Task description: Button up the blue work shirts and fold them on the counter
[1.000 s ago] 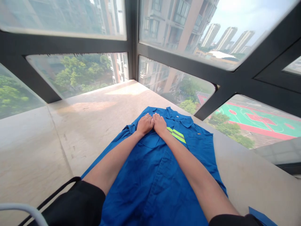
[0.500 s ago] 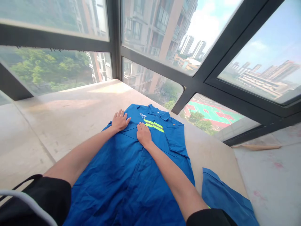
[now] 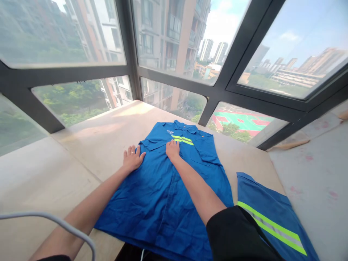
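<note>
A blue short-sleeved work shirt (image 3: 152, 203) lies spread front up, its collar pointing away from me. Yellow-green reflective stripes and small white lettering cross its chest. My left hand (image 3: 133, 159) rests at the shirt's left edge just below the sleeve, open, fingers spread, a ring on one finger. On the front placket, right below the stripes, my right hand (image 3: 173, 150) has its fingers bent and close together on the cloth. Its thumb and fingertips are hard to make out. The near hem hangs at the bottom of the view.
A second blue garment (image 3: 263, 203) with a reflective band lies on the right of the pale ledge (image 3: 81, 145). A white cable (image 3: 62, 221) loops across the lower left. Dark window frames (image 3: 217, 96) border the far side, and a floral-patterned surface (image 3: 307, 177) is at right.
My left hand has slid from the sleeve area down to the shirt's side edge. My right hand stays near the chest stripes. The view has shifted, showing more of the hem and second garment.
</note>
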`<state>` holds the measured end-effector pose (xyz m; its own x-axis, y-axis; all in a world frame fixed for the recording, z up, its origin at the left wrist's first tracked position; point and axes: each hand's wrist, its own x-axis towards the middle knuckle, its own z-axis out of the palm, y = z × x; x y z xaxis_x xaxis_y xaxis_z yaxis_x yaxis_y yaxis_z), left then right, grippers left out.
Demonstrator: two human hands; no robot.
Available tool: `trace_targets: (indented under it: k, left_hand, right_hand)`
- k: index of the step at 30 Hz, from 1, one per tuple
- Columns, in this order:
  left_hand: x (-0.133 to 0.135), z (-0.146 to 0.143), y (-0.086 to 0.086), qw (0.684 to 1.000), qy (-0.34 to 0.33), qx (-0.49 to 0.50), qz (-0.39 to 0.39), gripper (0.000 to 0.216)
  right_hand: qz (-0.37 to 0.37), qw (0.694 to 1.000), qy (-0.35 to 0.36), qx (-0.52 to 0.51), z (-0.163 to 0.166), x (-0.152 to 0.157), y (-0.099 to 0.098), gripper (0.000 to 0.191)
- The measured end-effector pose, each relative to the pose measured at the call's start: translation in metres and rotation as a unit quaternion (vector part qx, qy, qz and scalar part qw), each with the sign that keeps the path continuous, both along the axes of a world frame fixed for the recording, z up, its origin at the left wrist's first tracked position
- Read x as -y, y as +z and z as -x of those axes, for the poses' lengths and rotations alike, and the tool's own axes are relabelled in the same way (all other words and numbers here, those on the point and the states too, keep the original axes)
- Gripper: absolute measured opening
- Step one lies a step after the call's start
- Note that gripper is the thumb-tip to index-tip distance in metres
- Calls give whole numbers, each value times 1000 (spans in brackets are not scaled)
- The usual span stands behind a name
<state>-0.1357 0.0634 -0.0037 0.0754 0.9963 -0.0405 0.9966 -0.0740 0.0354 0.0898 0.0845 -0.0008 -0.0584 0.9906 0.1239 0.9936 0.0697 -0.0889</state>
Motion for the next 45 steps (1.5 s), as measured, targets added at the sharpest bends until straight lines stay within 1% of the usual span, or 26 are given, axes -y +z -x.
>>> trace_targets:
  k: [2,4,8,11,14,16,18,20,21,24,25,27,29,31,33,35,37,39,41,42,43,45]
  left_hand:
    - [16,3,2,1000,8,-8,10,71]
    - [28,10,5,1000,4,-10,22,71]
    - [41,32,11,1000,-6,-12,20,73]
    - [46,45,14,1000,-9,-22,-14,67]
    - [49,48,19,998,18,-38,-55,59]
    - [51,44,24,996,20,-44,-70,55]
    - [54,37,28,996,1,-41,-74,51]
    - [61,27,32,996,-40,-35,-76,51]
    - [67,21,33,994,-73,-32,-74,52]
    - [96,1,36,976,-213,-12,-35,58]
    - [111,-4,37,964,-266,1,-7,60]
    - [143,-11,38,929,-364,32,63,67]
    - [177,-10,39,893,-429,42,130,76]
    - [206,-3,38,874,-458,35,160,89]
    - [228,9,34,869,-470,23,154,98]
    - [241,20,30,872,-471,10,133,92]
    - [246,30,26,877,-469,-1,103,77]
    - [245,36,22,874,-482,-1,57,72]
    - [242,40,20,862,-507,13,7,72]
    - [240,41,19,856,-516,25,-14,69]
    - [238,41,18,851,-522,39,-32,65]
    - [235,42,18,845,-528,68,-54,56]
  right_hand:
    - [-4,1000,-6,-16,0,8,3,45]
    - [-8,1000,2,-27,-1,20,7,45]
    - [-2,998,50,-43,-9,60,12,44]
    - [21,993,97,-62,-25,105,10,48]
    - [59,982,142,-110,-53,158,3,56]
    - [62,983,125,-119,-72,194,-3,59]
    - [60,987,102,-112,-87,229,-7,60]
    - [62,989,89,-98,-97,259,-10,59]
    - [64,990,87,-90,-99,271,-11,58]
    - [67,991,87,-73,-103,294,-11,57]
    - [65,992,88,-70,-104,298,-11,57]
    - [62,992,91,-67,-106,301,-10,57]
    - [62,992,92,-62,-108,301,-9,57]
    - [66,992,88,-57,-108,304,-7,58]
    - [66,992,92,-57,-107,313,-4,59]
    - [63,987,132,-59,-103,329,-1,63]
    - [61,977,196,-58,-100,350,3,70]
    - [60,967,243,-52,-98,373,6,81]
    - [59,963,258,-44,-97,391,7,93]
    - [56,964,258,-40,-98,398,8,95]
    - [51,965,256,-38,-99,403,8,93]
    - [36,966,252,-42,-103,409,7,81]
